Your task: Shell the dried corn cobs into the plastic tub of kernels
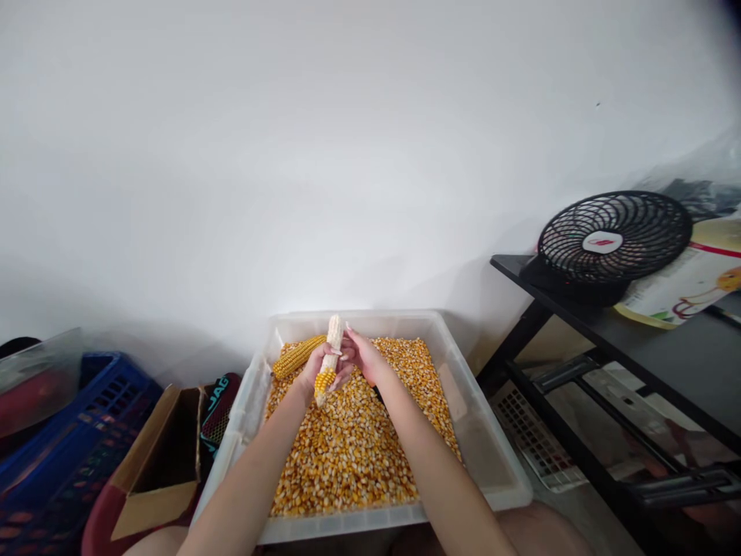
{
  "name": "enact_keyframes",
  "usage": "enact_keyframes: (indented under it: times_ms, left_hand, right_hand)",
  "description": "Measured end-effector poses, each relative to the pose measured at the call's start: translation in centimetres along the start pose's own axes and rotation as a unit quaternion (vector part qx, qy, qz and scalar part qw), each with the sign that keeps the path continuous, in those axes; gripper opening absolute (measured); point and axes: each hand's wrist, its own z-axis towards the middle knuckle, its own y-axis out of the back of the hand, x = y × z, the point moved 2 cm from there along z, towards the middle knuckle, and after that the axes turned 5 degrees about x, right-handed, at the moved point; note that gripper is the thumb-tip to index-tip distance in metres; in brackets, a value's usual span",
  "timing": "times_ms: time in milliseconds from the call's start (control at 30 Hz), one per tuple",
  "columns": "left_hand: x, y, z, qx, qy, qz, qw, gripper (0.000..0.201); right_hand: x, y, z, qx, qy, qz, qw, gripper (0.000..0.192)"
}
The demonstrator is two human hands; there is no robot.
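Observation:
My left hand (313, 366) is closed round a corn cob (334, 332). Most of the cob is stripped white, and a band of yellow kernels stays near its lower end. From the other side, my right hand (362, 357) has its fingers curled against the same cob; part of its grip is hidden. Both hands are above loose corn kernels (347, 455) in a clear plastic bin (483, 432). A full ear of corn (297, 357) lies on the kernels left of my hands. Something dark and orange is partly covered by my right wrist.
A black fan (614, 235) stands on a dark table (683, 347) at right, beside a printed plastic pouch (683, 282). Left of the bin are an open cardboard box (156, 506) in a red tub (98, 517), and a blue crate (52, 432). A white wall rises behind.

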Motion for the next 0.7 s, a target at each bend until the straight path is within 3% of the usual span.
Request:
enact_keyframes:
  times_ms: [100,233,300,533,700]
  left_hand:
    - [0.6,-0.1,0.5,-0.018,-0.004,0.027,0.999,0.030]
    - [1.1,0.6,1.5,-0.180,-0.071,0.074,0.978,0.028]
    - [1.2,0.8,2.0,-0.230,-0.083,0.104,0.964,0.027]
    - [1.2,0.0,2.9,-0.244,-0.123,0.259,0.926,0.031]
    - [1.0,-0.2,2.7,-0.269,-0.091,0.323,0.903,0.032]
  right_hand:
    - [0.5,0.1,-0.1,-0.009,0.015,0.021,1.000,0.035]
    - [1.2,0.6,-0.5,-0.032,0.013,-0.019,0.999,0.032]
    - [1.3,0.9,-0.7,-0.051,0.012,-0.035,0.998,0.031]
    - [0.7,1.9,-0.1,-0.134,0.015,-0.088,0.987,0.036]
    - [0.4,2.5,0.7,-0.154,0.063,-0.084,0.982,0.032]
